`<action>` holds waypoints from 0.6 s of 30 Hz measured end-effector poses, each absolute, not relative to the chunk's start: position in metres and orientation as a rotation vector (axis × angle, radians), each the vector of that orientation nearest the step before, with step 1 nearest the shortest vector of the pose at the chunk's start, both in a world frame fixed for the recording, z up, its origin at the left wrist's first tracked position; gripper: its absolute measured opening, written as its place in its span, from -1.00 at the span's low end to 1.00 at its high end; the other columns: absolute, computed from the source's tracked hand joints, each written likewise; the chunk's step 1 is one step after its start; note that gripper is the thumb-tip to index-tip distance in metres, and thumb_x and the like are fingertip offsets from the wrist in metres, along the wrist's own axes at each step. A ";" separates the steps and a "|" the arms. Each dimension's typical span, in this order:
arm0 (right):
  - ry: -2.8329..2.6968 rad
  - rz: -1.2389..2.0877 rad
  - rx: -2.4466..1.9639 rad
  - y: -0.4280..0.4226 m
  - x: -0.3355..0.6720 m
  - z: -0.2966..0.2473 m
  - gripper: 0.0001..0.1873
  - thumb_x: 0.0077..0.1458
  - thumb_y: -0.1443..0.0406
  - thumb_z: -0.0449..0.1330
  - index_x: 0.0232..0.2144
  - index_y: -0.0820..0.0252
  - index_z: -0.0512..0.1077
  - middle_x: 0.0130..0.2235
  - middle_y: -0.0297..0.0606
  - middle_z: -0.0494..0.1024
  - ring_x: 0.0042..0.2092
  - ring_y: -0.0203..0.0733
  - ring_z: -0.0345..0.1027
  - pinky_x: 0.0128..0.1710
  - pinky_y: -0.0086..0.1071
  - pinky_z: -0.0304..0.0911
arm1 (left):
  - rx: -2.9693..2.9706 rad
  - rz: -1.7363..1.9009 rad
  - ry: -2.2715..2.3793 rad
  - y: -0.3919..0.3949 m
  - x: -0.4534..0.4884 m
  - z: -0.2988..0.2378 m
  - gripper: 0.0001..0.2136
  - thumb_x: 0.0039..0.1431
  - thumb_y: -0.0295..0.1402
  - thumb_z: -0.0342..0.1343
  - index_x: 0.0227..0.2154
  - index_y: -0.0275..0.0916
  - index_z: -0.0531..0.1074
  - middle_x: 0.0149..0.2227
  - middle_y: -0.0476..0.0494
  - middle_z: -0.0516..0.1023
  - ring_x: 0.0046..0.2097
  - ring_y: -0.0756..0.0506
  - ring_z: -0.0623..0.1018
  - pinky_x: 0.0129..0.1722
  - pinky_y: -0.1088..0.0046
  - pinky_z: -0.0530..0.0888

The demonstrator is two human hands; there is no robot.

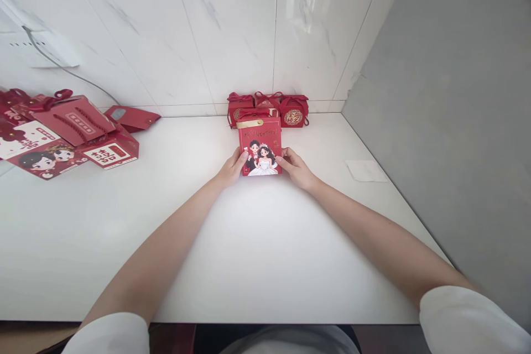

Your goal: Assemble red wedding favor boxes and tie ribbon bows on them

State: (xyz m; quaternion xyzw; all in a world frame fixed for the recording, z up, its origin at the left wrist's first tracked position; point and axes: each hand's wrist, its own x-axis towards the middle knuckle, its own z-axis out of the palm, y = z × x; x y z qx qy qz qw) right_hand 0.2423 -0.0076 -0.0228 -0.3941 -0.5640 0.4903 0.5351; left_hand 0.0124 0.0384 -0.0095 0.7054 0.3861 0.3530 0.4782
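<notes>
Between my two hands is a red gift box [260, 144] with a cartoon bride and groom on its front and a dark red ribbon at its top. My left hand [233, 168] grips its left side, thumb on the front. At the right side my right hand [296, 167] holds it, with the thumb on the front and the fingers behind, partly hidden. Just behind stand several small red boxes with ribbon bows, among them one with a round gold emblem [294, 116]. I cannot tell whether the held box touches them or rests on the table.
Several red and white gift boxes [50, 146] are piled at the left, beside a flat red piece [135, 117]. A pale sheet [366, 171] lies on the white table [265, 265] at right. Behind is a tiled wall [232, 27] with a cable; a grey panel [456, 121] stands right.
</notes>
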 end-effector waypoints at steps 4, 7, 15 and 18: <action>-1.365 1.166 -0.928 -0.007 0.244 -0.021 -0.52 0.02 -0.15 0.24 -0.37 0.07 0.23 -0.18 -0.30 0.48 -0.09 -0.10 0.36 0.03 -0.14 0.28 | 1.767 0.850 0.949 0.039 0.011 -0.010 -0.37 0.28 0.14 -0.12 0.25 -0.18 0.16 0.30 -0.22 0.31 0.22 -0.25 0.43 0.22 0.18 0.37; -1.394 1.161 -0.927 -0.008 0.244 -0.021 -0.53 0.04 -0.15 0.22 -0.30 0.06 0.27 -0.16 -0.28 0.46 -0.09 -0.10 0.35 0.02 -0.15 0.27 | 1.777 0.860 0.948 0.038 0.012 -0.011 -0.36 0.29 0.13 -0.13 0.26 -0.21 0.16 0.30 -0.26 0.31 0.23 -0.26 0.42 0.21 0.17 0.37; -1.444 1.091 -0.939 -0.006 0.243 -0.026 -0.52 0.08 -0.17 0.17 -0.26 0.06 0.28 -0.17 -0.27 0.43 -0.09 -0.11 0.31 0.03 -0.17 0.23 | 1.724 0.879 0.906 0.035 0.014 -0.008 -0.33 0.31 0.15 -0.21 0.31 -0.17 0.14 0.30 -0.18 0.32 0.28 -0.25 0.37 0.30 0.17 0.28; -1.427 1.089 -0.940 -0.006 0.244 -0.026 -0.52 0.09 -0.17 0.16 -0.29 0.08 0.27 -0.18 -0.29 0.43 -0.12 -0.13 0.30 0.00 -0.20 0.21 | 1.693 0.894 0.900 0.034 0.014 -0.003 -0.31 0.28 0.19 -0.21 0.28 -0.18 0.24 0.26 -0.16 0.38 0.31 -0.27 0.32 0.33 0.16 0.22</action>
